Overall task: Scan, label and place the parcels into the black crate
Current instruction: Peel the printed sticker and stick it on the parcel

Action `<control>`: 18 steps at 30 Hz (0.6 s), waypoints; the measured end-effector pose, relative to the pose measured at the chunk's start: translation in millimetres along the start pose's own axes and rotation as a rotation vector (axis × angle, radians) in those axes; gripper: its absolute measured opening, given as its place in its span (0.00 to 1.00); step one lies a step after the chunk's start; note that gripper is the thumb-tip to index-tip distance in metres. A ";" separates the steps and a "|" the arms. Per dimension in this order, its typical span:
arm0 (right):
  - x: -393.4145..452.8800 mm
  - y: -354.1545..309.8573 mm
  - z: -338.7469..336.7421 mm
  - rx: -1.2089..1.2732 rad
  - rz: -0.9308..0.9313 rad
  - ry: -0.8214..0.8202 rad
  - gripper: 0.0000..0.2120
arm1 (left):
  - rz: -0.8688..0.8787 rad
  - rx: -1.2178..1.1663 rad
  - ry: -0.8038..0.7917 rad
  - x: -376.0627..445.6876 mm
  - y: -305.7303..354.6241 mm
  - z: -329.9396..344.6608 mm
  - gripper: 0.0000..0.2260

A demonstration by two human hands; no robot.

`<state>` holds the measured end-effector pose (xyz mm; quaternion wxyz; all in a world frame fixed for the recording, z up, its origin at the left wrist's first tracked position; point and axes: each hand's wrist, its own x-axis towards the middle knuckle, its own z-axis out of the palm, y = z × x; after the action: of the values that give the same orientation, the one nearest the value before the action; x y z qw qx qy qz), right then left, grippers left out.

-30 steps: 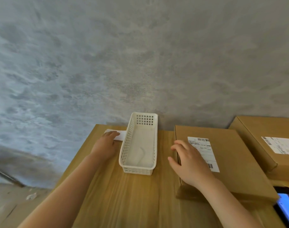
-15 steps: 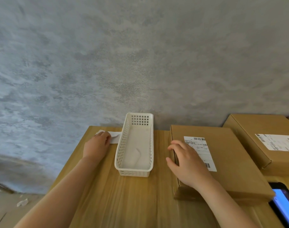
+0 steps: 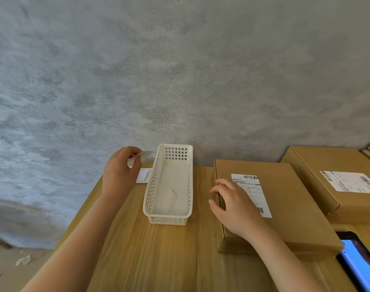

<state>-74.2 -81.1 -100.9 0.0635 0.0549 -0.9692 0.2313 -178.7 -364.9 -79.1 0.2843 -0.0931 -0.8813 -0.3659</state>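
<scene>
Two hands are working over the wooden table (image 3: 158,260). The left hand (image 3: 118,173) is pinching a small white label (image 3: 145,154) in the air, at about ten o'clock from the white basket (image 3: 169,220), with more white slips (image 3: 143,175) lying just beside the basket. The right hand (image 3: 235,207) is resting, fingers loosely spread, on the near parcel's (image 3: 295,207) left edge. A second parcel (image 3: 318,161) is sitting at two o'clock.

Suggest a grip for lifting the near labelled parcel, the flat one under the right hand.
Probably both hands on the opposite short edges of the parcel, fingers under. It lies flat and wide on the table, too broad for one hand. The right hand already rests on its left edge; the left hand is pinching a white label.
</scene>
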 end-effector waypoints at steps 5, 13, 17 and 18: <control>-7.9 -3.7 -13.8 0.279 -0.045 0.228 0.13 | 0.300 -0.100 -0.039 -41.0 74.5 -0.1 0.07; -47.2 -33.4 -26.1 0.800 0.099 0.142 0.21 | 0.500 -0.135 -0.129 -108.1 116.2 27.6 0.09; -58.5 -23.1 -26.6 0.823 0.218 0.153 0.13 | 0.452 -0.147 -0.205 -120.4 119.8 33.8 0.12; -61.7 -19.2 -26.2 0.810 0.240 0.164 0.13 | 0.401 -0.154 -0.218 -122.6 119.3 34.2 0.13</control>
<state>-8.2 -81.5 -78.4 0.0862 -0.0564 -0.7915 0.6025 -48.5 -250.3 -97.9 0.2465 -0.3266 -0.8401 -0.3561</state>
